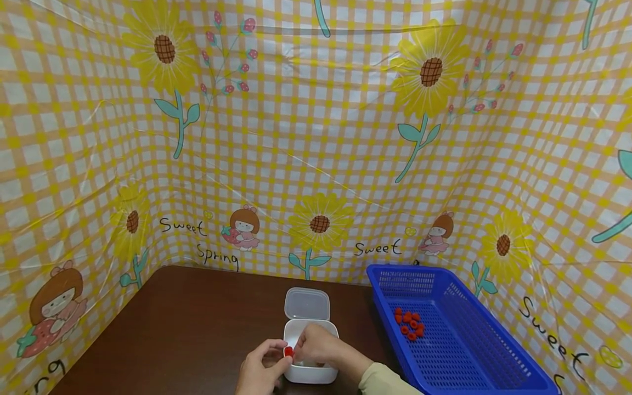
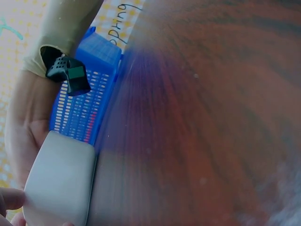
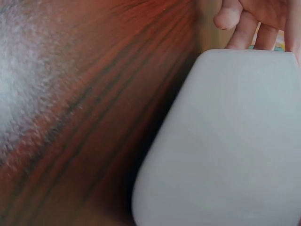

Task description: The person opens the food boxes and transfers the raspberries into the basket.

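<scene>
Both hands are at an uncovered white box (image 1: 312, 374) on the dark table. A small red piece (image 1: 288, 351), a short rounded block in looks, sits between the thumb and forefinger of my left hand (image 1: 264, 365), at the box's left rim. My right hand (image 1: 318, 343) reaches over the box with its fingers bent down into it, their tips close beside the red piece; I cannot tell whether they hold anything. In the left wrist view, left fingertips (image 2: 10, 200) show by the box's side wall (image 2: 61, 174). Left-hand fingers (image 3: 244, 30) show beyond the box in the right wrist view.
A translucent lid (image 1: 307, 303) lies just behind the box. To the right stands a large blue basket (image 1: 474, 351) with several small red pieces (image 1: 410, 323), some with round hollows. A checked, flower-printed cloth (image 1: 316, 137) encloses the brown table (image 1: 197, 323) at the back and sides.
</scene>
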Motion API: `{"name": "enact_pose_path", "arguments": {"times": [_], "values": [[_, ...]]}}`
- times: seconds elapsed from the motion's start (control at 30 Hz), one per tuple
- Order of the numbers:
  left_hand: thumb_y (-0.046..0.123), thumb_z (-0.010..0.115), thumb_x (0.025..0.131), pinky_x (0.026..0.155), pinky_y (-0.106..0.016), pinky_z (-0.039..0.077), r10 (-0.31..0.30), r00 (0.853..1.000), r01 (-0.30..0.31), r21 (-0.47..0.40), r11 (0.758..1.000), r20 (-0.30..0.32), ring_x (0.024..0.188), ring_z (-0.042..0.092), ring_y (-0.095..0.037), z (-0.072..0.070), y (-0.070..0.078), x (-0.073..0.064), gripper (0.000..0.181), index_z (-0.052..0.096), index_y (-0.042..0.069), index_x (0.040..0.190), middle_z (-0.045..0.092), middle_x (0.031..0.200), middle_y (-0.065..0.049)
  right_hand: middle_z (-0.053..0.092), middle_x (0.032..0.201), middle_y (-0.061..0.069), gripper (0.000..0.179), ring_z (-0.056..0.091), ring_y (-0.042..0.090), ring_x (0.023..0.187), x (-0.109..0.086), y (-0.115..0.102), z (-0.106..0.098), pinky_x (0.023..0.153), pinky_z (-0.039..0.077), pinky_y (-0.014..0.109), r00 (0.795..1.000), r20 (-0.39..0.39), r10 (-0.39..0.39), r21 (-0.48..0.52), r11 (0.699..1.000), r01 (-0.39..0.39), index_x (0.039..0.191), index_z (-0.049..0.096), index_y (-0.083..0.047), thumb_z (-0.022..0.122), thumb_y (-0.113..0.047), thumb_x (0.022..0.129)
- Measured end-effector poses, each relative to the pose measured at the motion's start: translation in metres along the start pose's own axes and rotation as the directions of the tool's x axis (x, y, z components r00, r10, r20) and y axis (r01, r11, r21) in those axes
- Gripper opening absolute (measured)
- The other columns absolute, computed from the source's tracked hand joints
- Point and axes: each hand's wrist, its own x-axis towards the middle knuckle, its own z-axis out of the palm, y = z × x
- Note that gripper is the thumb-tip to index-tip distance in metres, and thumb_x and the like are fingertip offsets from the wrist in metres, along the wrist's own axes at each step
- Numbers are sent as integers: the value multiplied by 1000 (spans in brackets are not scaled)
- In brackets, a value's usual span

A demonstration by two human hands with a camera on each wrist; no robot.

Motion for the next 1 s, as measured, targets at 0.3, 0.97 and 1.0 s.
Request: {"name": "enact_pose_path", "arguments": {"times": [0.3, 0.97, 1.0], "values": [[14, 80, 84, 51, -28, 53, 7, 1000, -7, 4, 1000, -8, 67, 67, -18, 1, -2, 0, 32, 68, 3, 112, 71, 96, -12, 46, 54, -6, 10, 28, 2, 37, -2, -13, -16, 36, 23, 17, 999, 12, 37, 1, 999, -37, 70, 71, -4, 73, 4, 75], [13, 79, 85, 54, -32, 54, -45, 999, 45, 4, 999, -12, 69, 65, -17, 0, 1, 1, 30, 69, 6, 112, 69, 95, -8, 34, 50, -7, 4, 21, 7, 41, -12, -21, -92, 40, 22, 21, 994, -41, 104, 48, 994, -102, 90, 75, -3, 72, -4, 87], [13, 80, 85, 54, -32, 54, -43, 999, 43, 1, 999, -12, 70, 65, -17, 0, 0, 1, 31, 69, 5, 112, 69, 95, -8, 33, 50, -7, 5, 20, 7, 42, -13, -21, -96, 40, 21, 22, 994, -48, 102, 51, 994, -99, 91, 75, -2, 71, -4, 87]]}}
